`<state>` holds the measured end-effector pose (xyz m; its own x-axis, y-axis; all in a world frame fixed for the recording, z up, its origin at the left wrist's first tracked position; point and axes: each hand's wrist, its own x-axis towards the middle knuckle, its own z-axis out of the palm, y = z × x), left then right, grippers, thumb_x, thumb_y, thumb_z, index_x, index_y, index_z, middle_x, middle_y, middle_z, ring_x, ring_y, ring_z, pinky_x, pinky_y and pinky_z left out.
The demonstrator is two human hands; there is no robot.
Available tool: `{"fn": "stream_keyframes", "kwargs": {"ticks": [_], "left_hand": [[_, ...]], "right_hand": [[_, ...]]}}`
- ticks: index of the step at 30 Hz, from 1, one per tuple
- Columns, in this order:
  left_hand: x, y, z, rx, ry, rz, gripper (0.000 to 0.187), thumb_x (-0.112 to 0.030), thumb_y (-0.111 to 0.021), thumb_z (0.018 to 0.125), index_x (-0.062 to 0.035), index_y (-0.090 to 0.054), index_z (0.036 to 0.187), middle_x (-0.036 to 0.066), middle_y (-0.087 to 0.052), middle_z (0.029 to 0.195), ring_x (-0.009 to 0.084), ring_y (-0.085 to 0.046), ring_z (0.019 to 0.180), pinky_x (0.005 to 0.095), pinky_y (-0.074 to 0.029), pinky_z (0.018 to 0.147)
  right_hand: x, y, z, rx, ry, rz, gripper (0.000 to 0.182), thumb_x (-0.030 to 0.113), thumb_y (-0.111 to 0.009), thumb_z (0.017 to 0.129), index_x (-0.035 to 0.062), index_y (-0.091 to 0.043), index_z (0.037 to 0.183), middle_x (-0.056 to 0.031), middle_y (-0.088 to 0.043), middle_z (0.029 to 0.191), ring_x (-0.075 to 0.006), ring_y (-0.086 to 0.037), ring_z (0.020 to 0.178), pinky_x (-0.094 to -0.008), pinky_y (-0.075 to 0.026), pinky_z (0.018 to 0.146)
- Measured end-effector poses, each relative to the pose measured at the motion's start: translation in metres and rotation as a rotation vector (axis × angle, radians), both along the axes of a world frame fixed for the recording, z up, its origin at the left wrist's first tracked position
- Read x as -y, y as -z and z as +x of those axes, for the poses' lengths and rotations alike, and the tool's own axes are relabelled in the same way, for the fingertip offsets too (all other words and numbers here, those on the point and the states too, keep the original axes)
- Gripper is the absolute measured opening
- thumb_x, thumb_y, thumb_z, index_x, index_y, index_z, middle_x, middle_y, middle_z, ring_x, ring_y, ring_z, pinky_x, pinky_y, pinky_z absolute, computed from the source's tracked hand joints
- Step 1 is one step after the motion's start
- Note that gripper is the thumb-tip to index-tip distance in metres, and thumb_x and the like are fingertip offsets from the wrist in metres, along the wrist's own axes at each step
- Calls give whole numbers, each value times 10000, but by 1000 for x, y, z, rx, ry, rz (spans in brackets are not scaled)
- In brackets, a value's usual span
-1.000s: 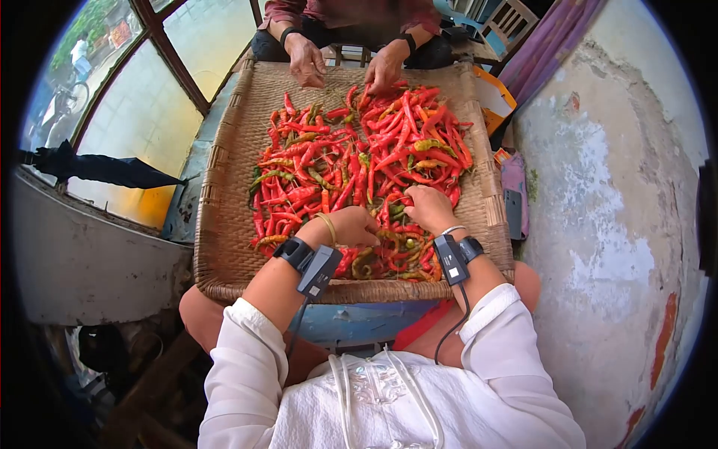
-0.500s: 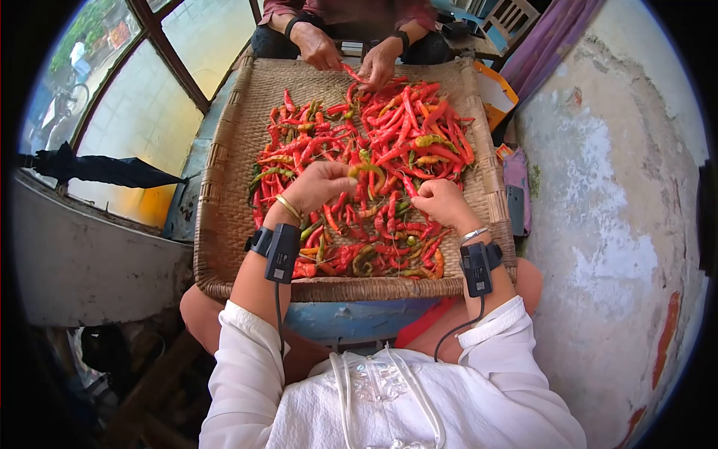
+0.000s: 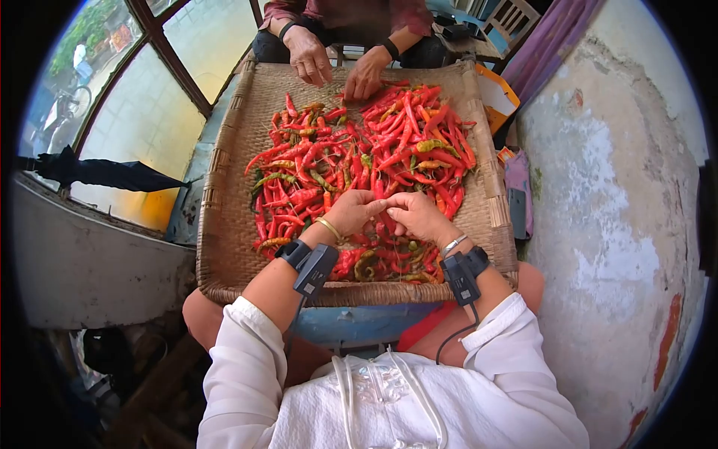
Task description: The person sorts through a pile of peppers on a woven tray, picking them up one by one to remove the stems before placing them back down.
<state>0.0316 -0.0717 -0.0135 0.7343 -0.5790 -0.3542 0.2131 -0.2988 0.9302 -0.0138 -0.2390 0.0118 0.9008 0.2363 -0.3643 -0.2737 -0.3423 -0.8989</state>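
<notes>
A woven tray [image 3: 221,217] bears a spread of red peppers [image 3: 411,120] with some green and orange ones among them. Over the near middle of the peppers, my left hand [image 3: 354,211] and my right hand [image 3: 415,215] meet at the fingertips. The fingers of both are pinched together, and whatever lies between them is too small or hidden to name. Red peppers show just beneath and around the fingertips. A curled green pepper [image 3: 365,265] lies near the tray's front edge, below my hands.
Across the tray, a co-worker's hands [image 3: 336,69] are at the far edge of the peppers. A folded black umbrella [image 3: 112,171] is at the left by the window. At the right are a phone [image 3: 517,212] and a rough wall [image 3: 598,224].
My left hand has moved right and down, and the curled green pepper it held no longer shows there. My right hand has moved left to meet it. The co-worker's hands have moved apart.
</notes>
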Motion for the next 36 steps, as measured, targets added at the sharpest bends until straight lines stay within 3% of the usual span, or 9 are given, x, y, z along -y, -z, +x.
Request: {"fn": "stream_keyframes", "kwargs": {"ticks": [2,4,5,10,15,21,26,32,36], "left_hand": [[-4,4,8,-11,-66,82,291,-295,-535,856,-8,-581,837,-5,-523,611,70,-493,486,216,-412,433],[-15,-4,20,52,-43,108,270,-283,-535,858,-22,-585,817,-14,-519,573,69,-502,481,204,-405,427],[-20,-8,24,8,-201,-55,260,-279,-531,861,-23,-577,845,-1,-543,628,66,-508,489,198,-406,431],[-31,-15,34,-39,-615,-614,299,-266,-504,877,-6,-516,1025,45,-592,878,58,-558,592,191,-441,487],[-10,2,4,59,18,-7,301,-205,-558,845,-6,-548,1071,33,-617,817,74,-554,575,220,-464,534],[4,16,-8,495,47,63,314,-195,-605,807,7,-556,1042,40,-600,744,85,-535,535,232,-439,473],[-1,-5,-2,300,124,212,264,-210,-593,812,-2,-583,974,41,-609,701,84,-526,525,241,-432,480],[-27,-17,23,15,-213,-5,216,-228,-571,811,-16,-604,827,26,-581,607,70,-493,483,211,-394,439],[-39,-14,39,-80,-748,-690,289,-352,-451,885,-70,-514,893,47,-617,745,61,-474,438,192,-373,385]], "right_hand": [[2,13,3,32,-8,-84,179,143,-531,821,33,-583,953,-26,-586,656,-112,-567,548,-233,-442,480],[2,18,3,557,-132,-585,195,140,-539,789,53,-593,954,-97,-618,719,-238,-601,633,-314,-475,575],[4,18,2,400,-150,-622,259,137,-565,738,102,-586,993,-155,-613,848,-350,-571,838,-438,-444,746],[8,44,0,430,-338,-694,300,101,-555,727,115,-564,1027,-152,-609,873,-321,-569,878,-425,-445,745],[1,32,0,497,-351,-851,158,107,-569,712,87,-558,868,-127,-603,773,-317,-586,777,-427,-457,663],[6,26,2,646,-123,-695,153,179,-599,718,86,-559,833,-102,-603,699,-284,-596,688,-394,-457,595],[1,13,2,648,-107,-668,185,214,-608,723,101,-549,857,-106,-605,716,-291,-591,692,-403,-458,595],[40,9,10,757,177,-807,212,205,-629,715,75,-539,856,-119,-585,790,-311,-583,705,-413,-464,620],[57,4,3,634,259,-1050,251,211,-649,709,55,-528,864,-130,-539,841,-317,-580,745,-414,-469,647]]}}
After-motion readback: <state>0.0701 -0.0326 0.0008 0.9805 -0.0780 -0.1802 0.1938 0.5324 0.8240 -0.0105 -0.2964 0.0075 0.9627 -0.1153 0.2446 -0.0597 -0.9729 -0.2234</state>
